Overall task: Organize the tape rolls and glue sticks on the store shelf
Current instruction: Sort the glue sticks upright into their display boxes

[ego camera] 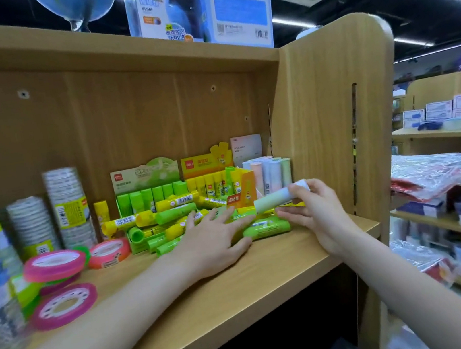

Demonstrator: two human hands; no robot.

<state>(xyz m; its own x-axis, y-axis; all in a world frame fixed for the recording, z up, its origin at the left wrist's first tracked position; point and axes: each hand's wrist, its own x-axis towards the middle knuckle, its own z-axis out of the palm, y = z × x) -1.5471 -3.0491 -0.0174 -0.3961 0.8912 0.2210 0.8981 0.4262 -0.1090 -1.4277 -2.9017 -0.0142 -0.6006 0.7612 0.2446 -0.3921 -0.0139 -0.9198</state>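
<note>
Nearest, along the front of the wooden shelf [241, 290]: two bare forearms reaching in from below. Left hand [214, 244] laid flat, fingers straight and spread, gripping nothing, fingertips pressed against the loose green and yellow glue sticks [169, 217], probably to pen the heap in and keep it from rolling toward the edge. Right hand [316, 209] just beside it, fingers and thumb curled round a pale glue stick [280, 198], held level above the heap with its capped end pointing left, lifted clear of the rest, likely for sorting by colour.

Further left, at the shelf front: flat pink tape rolls [62, 305], some lying overlapped, one orange-pink roll [109, 253] apart, none stacked. Blurred clear tape stacks at the far left edge.

Behind those: tall shrink-wrapped stacks of clear tape [69, 205], upright, against the back panel.

Middle depth: the tumbled sticks lying crosswise, spilling in front of their cartons.

At the back: a green display box [148, 187] and a yellow display box [209, 174], each with sticks standing upright in rows, the evident homes for the loose ones. To their right, a pastel display box [267, 168] of pale upright sticks near the side panel, matching the held one, so likely its destination.

Sorting judged barely begun, most sticks unboxed.
</note>
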